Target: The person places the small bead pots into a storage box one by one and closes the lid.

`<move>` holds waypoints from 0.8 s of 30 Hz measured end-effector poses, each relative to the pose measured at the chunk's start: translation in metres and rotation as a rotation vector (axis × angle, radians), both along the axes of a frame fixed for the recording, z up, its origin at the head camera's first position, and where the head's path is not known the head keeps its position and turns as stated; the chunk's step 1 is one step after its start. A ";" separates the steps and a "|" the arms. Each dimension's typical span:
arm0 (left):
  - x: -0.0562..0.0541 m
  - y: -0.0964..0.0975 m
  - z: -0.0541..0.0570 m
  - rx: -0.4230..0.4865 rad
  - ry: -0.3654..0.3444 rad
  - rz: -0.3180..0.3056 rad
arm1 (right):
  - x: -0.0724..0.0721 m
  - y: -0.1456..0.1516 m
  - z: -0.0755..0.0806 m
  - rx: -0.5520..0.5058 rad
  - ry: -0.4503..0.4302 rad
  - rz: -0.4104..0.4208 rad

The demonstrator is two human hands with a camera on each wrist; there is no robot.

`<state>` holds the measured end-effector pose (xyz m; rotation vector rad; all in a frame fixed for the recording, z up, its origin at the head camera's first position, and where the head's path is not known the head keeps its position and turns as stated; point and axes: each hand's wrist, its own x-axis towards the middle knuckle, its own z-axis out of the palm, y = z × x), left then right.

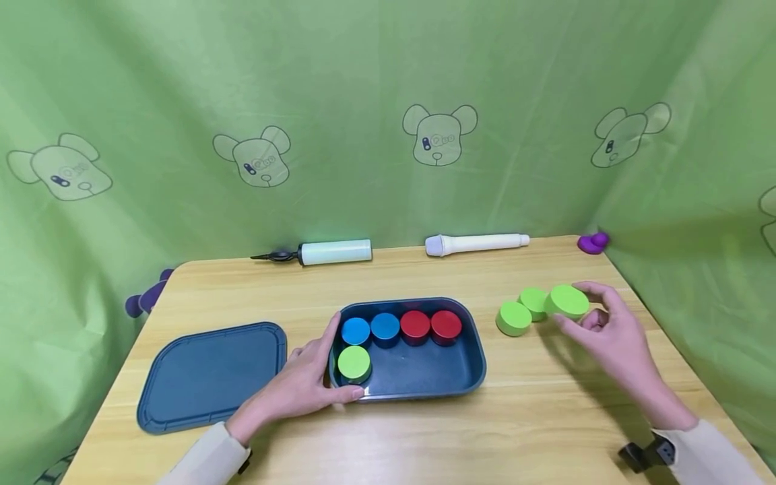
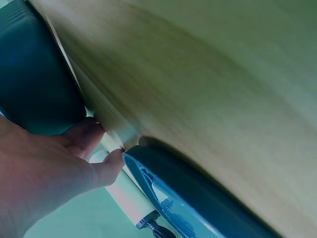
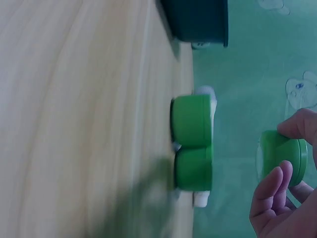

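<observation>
My right hand (image 1: 612, 330) holds a small round green tub (image 3: 283, 153) between thumb and fingers, lifted above the table at the right. Just left of it, two more green tubs (image 1: 514, 318) stand close together on the wood. A dark blue plastic box (image 1: 418, 380) sits mid-table. Along its back wall are two blue tubs (image 1: 385, 329) and two red tubs (image 1: 445, 327), with one green tub (image 1: 354, 362) in the front left corner. My left hand (image 1: 306, 380) grips the box's left end, thumb on the front rim and fingers along the left side.
Left of the box lies its flat dark blue lid (image 1: 212, 377). Along the back edge are a hand pump (image 1: 335, 252) and a white microphone-shaped stick (image 1: 479, 244). A purple object (image 1: 593, 243) sits at the back right corner, before a green curtain (image 1: 376, 135).
</observation>
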<state>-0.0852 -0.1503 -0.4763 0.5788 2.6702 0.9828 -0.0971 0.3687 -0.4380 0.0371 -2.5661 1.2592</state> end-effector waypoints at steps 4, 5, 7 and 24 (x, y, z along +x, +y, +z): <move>0.000 0.000 0.000 0.008 0.004 0.005 | 0.000 -0.016 0.008 -0.019 0.002 0.039; 0.000 0.000 0.000 0.008 0.005 0.006 | 0.000 -0.020 0.009 -0.025 0.003 0.045; 0.001 0.000 0.000 0.011 0.007 0.006 | -0.001 -0.026 0.011 -0.035 0.005 0.059; 0.001 0.001 0.000 0.025 -0.031 0.005 | 0.001 -0.077 0.014 -0.097 0.002 0.153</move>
